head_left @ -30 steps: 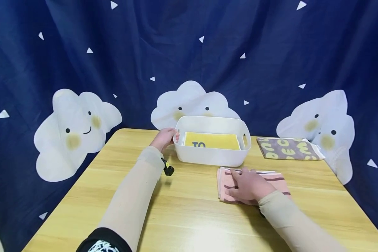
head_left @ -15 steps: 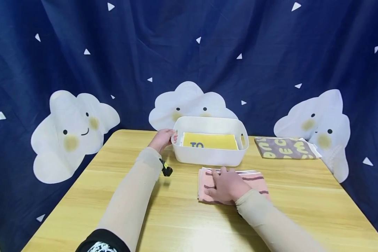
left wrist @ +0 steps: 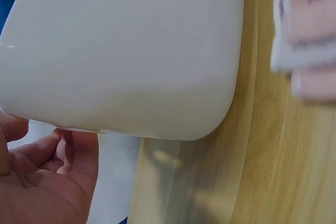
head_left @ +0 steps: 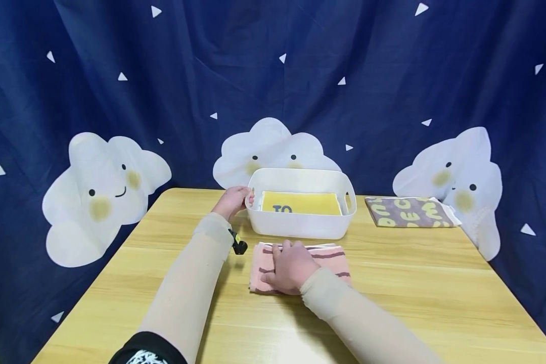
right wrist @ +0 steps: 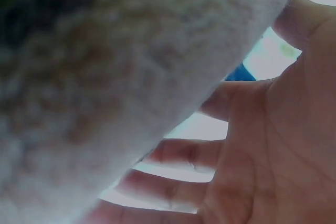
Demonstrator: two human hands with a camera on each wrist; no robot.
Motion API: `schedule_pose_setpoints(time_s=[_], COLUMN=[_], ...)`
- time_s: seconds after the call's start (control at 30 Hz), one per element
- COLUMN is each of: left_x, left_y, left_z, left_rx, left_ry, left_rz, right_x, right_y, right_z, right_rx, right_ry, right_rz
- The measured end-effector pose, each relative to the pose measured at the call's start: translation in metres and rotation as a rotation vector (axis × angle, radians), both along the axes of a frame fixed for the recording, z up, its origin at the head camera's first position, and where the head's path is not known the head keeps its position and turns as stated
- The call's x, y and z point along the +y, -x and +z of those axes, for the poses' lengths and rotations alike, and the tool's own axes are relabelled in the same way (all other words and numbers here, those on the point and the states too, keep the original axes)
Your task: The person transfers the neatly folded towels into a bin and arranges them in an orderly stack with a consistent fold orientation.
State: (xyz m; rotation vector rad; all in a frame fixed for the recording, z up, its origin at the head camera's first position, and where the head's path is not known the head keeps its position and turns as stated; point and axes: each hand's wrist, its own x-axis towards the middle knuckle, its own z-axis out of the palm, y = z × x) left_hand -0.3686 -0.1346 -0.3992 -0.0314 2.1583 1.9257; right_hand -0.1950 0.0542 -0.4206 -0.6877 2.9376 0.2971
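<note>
At the back of the table stands a white plastic basket (head_left: 300, 225), with a folded yellow towel (head_left: 307, 202) lying inside. My left hand (head_left: 233, 201) grips the basket at the handle on its left end; the left wrist view shows the fingers (left wrist: 79, 156) curled at the rim. In front of the basket lies a folded pink towel (head_left: 329, 258) with dark wavy stripes. My right hand (head_left: 291, 268) rests on top of it, and the right wrist view has its fingers (right wrist: 184, 153) spread and mostly straight against the blurred cloth.
A folded purple-grey towel (head_left: 409, 212) with yellow letters lies at the back right edge of the wooden table (head_left: 414, 298). Behind the table hangs a dark blue curtain (head_left: 186, 65) printed with clouds and triangles.
My right hand and the pink towel have slid left together across the table, from right of the basket to in front of it. The left hand still holds the basket in place.
</note>
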Motion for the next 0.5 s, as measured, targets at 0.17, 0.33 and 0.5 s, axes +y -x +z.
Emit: schedule_pose_setpoints(time_s=[0.17,0.33,0.5], left_x=[-0.0010,-0.0010,0.0012], left_y=[0.0000,-0.0013,-0.0030], left_z=[-0.0015,-0.0012,0.0009], left_rx=[0.004,0.013,0.026], left_ry=[-0.002,-0.010,0.009], left_rz=[0.000,0.003,0.005], right_x=[-0.0116,-0.0106,-0.0078], right_y=[0.0005,-0.0002,0.0008], right_z=[0.0032,0.0027,0.0024], right_rx=[-0.007,-0.014,-0.028], right_ry=[-0.023,0.011,0.031], right_rz=[-0.002,-0.021,-0.024])
